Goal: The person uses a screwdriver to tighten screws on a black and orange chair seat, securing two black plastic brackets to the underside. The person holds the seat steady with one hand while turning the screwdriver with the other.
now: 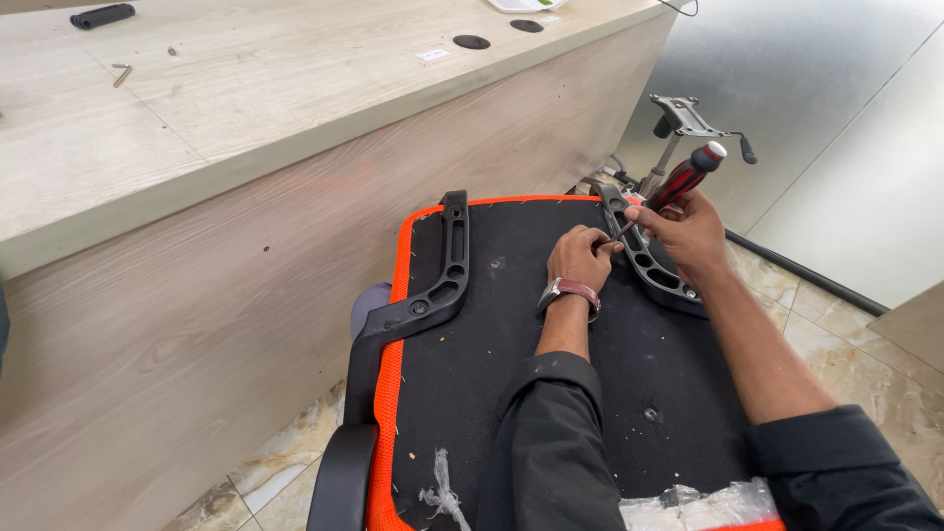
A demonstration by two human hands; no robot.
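Black sleeves reach over an upturned chair seat (551, 324). Far right, the right hand (688, 231) grips a red-handled screwdriver (685, 178) at the armrest bracket (644, 258); the left hand (582, 258) pinches its tip. A wooden bench (197, 108) stands left.

A red-and-black handle with a white tip is seen on the screwdriver (685, 177). The seat underside (551, 364) is covered in black, edged in orange. At nine o'clock of it, a black armrest bracket (441, 280) is seen. Pale wood grain is shown on the desk (246, 108).
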